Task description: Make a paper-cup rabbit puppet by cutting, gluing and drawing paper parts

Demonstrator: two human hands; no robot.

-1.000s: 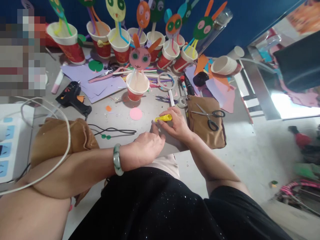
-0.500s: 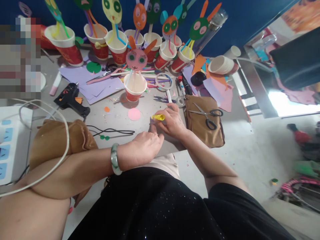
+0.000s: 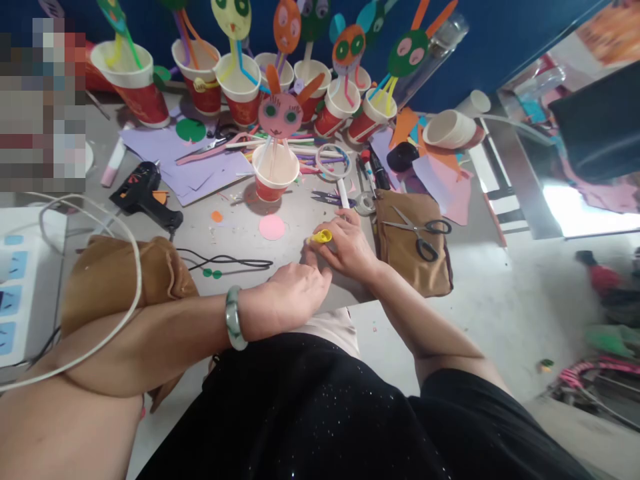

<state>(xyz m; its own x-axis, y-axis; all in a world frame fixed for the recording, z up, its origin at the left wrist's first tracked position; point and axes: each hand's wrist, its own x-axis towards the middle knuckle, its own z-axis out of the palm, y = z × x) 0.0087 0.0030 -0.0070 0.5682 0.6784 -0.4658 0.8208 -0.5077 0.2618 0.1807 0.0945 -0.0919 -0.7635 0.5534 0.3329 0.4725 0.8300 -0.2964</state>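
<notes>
The right hand (image 3: pixel 350 247), palm down with fingers bent, grips one yellow tube (image 3: pixel 321 237); the left hand (image 3: pixel 297 293) curls beside it, its grasp unclear. One pink circle (image 3: pixel 271 227) lies beyond the left.

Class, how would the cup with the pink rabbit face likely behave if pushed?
The paper cup looks light, so it would probably slide easily. It may well tip, since the pink face rides high above its narrow base. The orange ears look like thin paper, so they would likely bend.
</notes>
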